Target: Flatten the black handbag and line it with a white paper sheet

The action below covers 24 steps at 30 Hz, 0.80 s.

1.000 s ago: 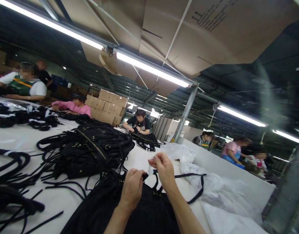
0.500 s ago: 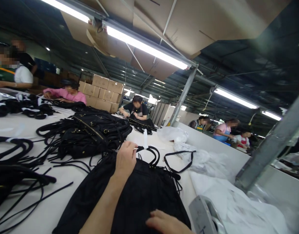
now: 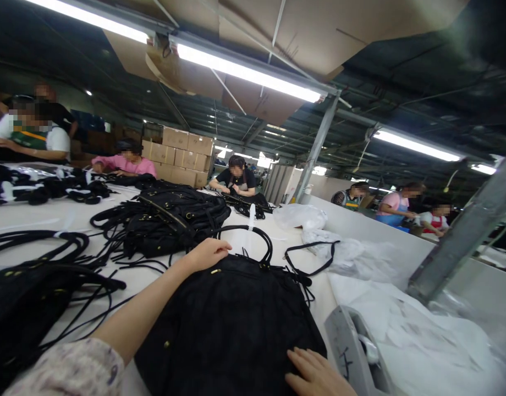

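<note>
A large black handbag (image 3: 245, 330) lies on the table in front of me, its looped handle (image 3: 266, 236) standing up at the far end with a white strip (image 3: 252, 217) round it. At the bag's far left edge, my left hand (image 3: 205, 254) has its fingers curled in on the bag by the handle's base; the fingertips are partly hidden. A small gold zip pull (image 3: 215, 271) shows just below that hand. My right hand (image 3: 317, 374) lies on the bag's near right side with its fingers spread, holding nothing.
A heap of black bags (image 3: 174, 214) sits behind, and another black bag (image 3: 26, 308) lies left. On the right are a loose strap (image 3: 314, 272), a grey holder (image 3: 344, 341), clear plastic (image 3: 360, 261) and white sheeting (image 3: 410, 330). Co-workers sit beyond; a metal post (image 3: 463, 236) leans into view.
My left hand has shifted from beside the handle's white strip down to the bag's far left edge. The right hand has moved right and now rests on the bag. The view has swung slightly left.
</note>
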Available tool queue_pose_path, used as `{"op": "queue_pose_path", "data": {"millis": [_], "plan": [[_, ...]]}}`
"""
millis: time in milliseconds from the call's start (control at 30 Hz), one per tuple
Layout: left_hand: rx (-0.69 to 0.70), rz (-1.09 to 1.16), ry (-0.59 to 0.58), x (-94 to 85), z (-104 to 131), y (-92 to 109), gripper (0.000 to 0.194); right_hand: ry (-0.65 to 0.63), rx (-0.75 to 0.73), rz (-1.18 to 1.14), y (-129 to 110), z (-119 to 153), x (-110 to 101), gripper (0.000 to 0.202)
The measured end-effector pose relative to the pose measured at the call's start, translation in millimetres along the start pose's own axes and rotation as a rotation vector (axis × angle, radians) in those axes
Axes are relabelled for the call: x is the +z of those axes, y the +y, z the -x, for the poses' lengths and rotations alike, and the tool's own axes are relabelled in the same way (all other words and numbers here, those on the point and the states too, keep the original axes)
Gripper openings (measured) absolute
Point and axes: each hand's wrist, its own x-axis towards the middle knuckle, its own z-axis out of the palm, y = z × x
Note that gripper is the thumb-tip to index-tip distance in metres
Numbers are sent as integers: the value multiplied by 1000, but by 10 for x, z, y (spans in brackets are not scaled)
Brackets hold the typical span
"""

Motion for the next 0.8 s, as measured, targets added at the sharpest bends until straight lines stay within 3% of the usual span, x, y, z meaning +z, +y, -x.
{"op": "queue_pose_path", "data": {"millis": [67, 133, 200, 400, 500, 667, 800], "plan": [[27, 2, -145, 0, 205, 59, 33, -26, 18, 32, -118, 33, -124, 44], [24, -4, -306, 49, 455, 127, 34, -85, 88, 44, -224, 45, -200, 77], [-7, -11, -441, 129, 717, 219, 37, -122, 189, 60, -317, 37, -234, 91], [-109, 29, -650, 382, 1365, 618, 57, -75, 244, 69, -432, 33, -286, 61], [-173, 6, -616, 448, 1591, 713, 70, -10, 308, 28, -363, 93, -314, 53], [-156, -40, -448, 534, 1801, 684, 79, 112, 413, -117, -219, 180, -265, 32], [-67, -138, -347, 656, 1867, 660, 65, 73, 441, -56, -308, 189, -361, 27]]}}
